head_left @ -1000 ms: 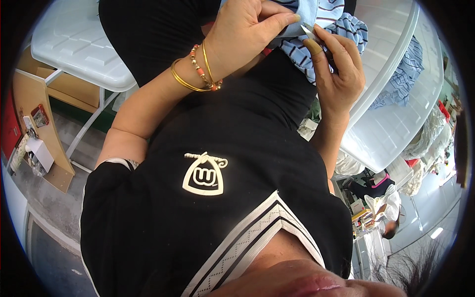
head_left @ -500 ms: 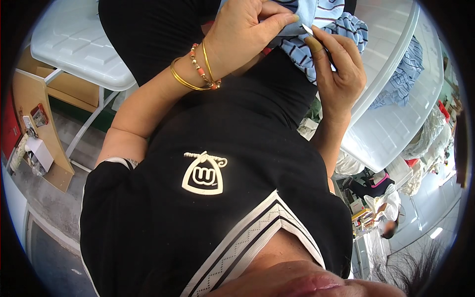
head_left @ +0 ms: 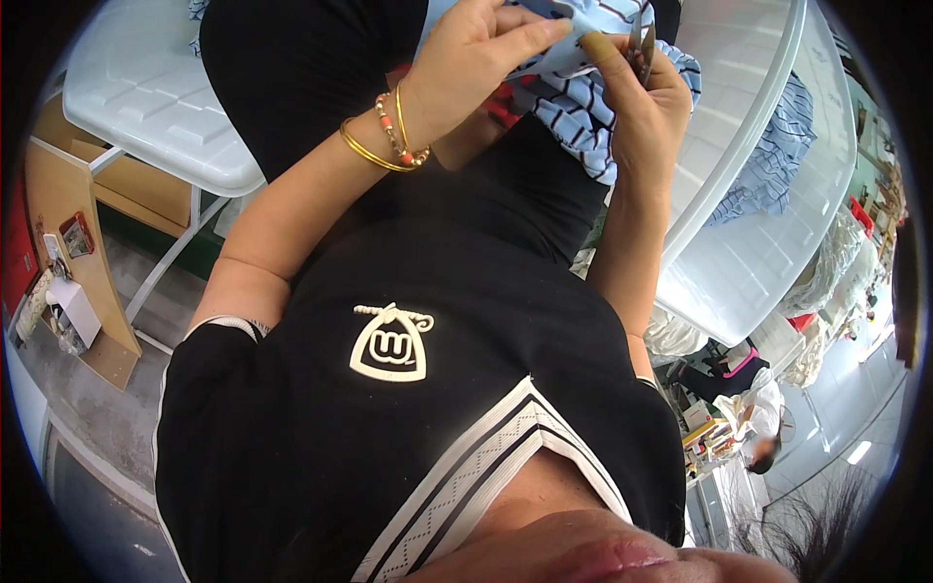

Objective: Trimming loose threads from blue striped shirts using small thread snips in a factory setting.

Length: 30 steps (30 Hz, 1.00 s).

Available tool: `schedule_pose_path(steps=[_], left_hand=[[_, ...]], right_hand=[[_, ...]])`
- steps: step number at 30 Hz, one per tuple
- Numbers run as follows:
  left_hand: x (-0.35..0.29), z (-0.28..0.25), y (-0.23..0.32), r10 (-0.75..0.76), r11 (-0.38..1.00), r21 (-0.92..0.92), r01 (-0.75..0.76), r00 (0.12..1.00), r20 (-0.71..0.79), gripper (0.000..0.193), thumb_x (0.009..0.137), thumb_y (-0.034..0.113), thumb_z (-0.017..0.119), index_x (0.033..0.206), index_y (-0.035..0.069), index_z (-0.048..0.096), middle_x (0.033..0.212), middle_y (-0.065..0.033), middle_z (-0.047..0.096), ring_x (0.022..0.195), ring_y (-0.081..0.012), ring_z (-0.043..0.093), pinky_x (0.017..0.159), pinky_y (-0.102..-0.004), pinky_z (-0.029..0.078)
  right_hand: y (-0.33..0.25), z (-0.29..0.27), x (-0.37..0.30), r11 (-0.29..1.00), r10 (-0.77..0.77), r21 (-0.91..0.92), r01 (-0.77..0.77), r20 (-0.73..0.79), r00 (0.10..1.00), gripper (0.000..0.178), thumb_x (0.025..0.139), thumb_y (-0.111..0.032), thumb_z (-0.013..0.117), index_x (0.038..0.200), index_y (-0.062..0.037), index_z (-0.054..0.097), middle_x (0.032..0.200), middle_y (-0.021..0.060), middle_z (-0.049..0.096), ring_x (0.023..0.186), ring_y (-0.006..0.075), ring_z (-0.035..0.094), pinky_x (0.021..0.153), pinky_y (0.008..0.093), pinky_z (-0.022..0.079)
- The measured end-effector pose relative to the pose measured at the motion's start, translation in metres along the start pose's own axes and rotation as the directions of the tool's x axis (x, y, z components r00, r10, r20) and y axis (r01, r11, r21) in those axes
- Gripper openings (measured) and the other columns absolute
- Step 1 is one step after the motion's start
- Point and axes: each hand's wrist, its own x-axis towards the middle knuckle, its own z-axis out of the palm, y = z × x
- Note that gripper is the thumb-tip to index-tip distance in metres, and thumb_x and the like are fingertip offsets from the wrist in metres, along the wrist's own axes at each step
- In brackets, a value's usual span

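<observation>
A light blue garment with dark stripes [head_left: 575, 131] lies bunched over my lap, its plain blue edge stretched between my hands at the top of the view. My left hand [head_left: 478, 56] pinches that edge between thumb and fingers; gold bangles and a beaded bracelet ring its wrist. Small metal thread snips [head_left: 641, 53] sit in my right hand [head_left: 649, 112], blades pointing up and away from the cloth. A tan cover wraps the right thumb, whose tip rests against the cloth. The right fingertips behind the fabric are partly hidden.
To the right stands a large translucent white plastic bin [head_left: 748, 282] with blue striped cloth [head_left: 773, 146] in it. At left are a white plastic table or stool top [head_left: 160, 117] and a wooden board [head_left: 102, 291]. Another person [head_left: 763, 418] is far off at lower right.
The snips have swung from pointing at the cloth to pointing up within my right hand. That hand has moved slightly left and up, bringing its thumb onto the cloth. My left hand keeps its pinch.
</observation>
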Motion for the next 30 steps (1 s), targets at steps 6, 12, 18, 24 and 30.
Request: schedule_pose_path(steps=[6,12,18,24,30], left_hand=[[-0.008,-0.012,-0.015,0.116,0.847,0.523,-0.101,0.993,0.003,0.026,0.09,0.015,0.062,0.112,0.002,0.063,0.099,-0.0041,0.067,0.094,-0.0088,0.061,0.083,-0.0234,0.047],[-0.005,-0.008,0.005,-0.226,0.957,0.206,0.206,0.971,0.077,0.033,0.091,0.016,0.061,0.121,0.001,0.059,0.103,-0.0058,0.066,0.093,-0.0082,0.061,0.083,-0.0222,0.048],[-0.012,0.002,0.029,-0.19,0.982,0.034,0.188,0.976,0.107,0.032,0.091,0.016,0.061,0.119,0.001,0.06,0.104,-0.0055,0.066,0.093,-0.008,0.061,0.083,-0.0217,0.048],[-0.011,0.005,0.031,-0.192,0.981,0.039,0.189,0.975,0.114,0.031,0.091,0.015,0.061,0.12,0.003,0.061,0.103,-0.0046,0.067,0.091,-0.0081,0.062,0.082,-0.0217,0.048],[-0.013,0.0,0.024,-0.132,0.975,0.191,0.117,0.989,0.069,0.028,0.091,0.014,0.06,0.117,0.004,0.063,0.104,-0.0048,0.067,0.091,-0.0084,0.062,0.082,-0.0221,0.048]], right_hand=[[0.008,-0.002,0.02,0.959,-0.017,0.281,0.04,-0.081,0.997,0.01,0.082,-0.004,0.07,0.089,0.0021,0.065,0.064,-0.0031,0.051,0.05,0.0018,0.038,0.045,0.0169,0.024],[0.011,-0.023,0.028,0.958,-0.063,0.265,0.112,-0.185,0.981,0.013,0.085,-0.003,0.066,0.097,0.0014,0.065,0.071,-0.0009,0.055,0.053,0.0018,0.041,0.045,0.0166,0.026],[-0.009,-0.019,0.011,0.96,-0.278,-0.078,0.268,-0.158,0.948,0.023,0.083,-0.004,0.067,0.106,0.0009,0.064,0.08,0.0033,0.057,0.065,0.0071,0.049,0.056,0.019,0.036],[-0.012,-0.027,-0.012,0.69,-0.564,-0.466,0.554,0.135,0.815,0.033,0.079,-0.003,0.07,0.112,-0.0046,0.066,0.089,0.0028,0.06,0.081,0.0087,0.055,0.07,0.0193,0.043],[-0.01,-0.025,-0.013,0.669,-0.574,-0.46,0.584,0.18,0.799,0.042,0.07,-0.004,0.078,0.111,-0.0084,0.069,0.088,0.0028,0.062,0.076,0.0098,0.055,0.065,0.0218,0.045]])
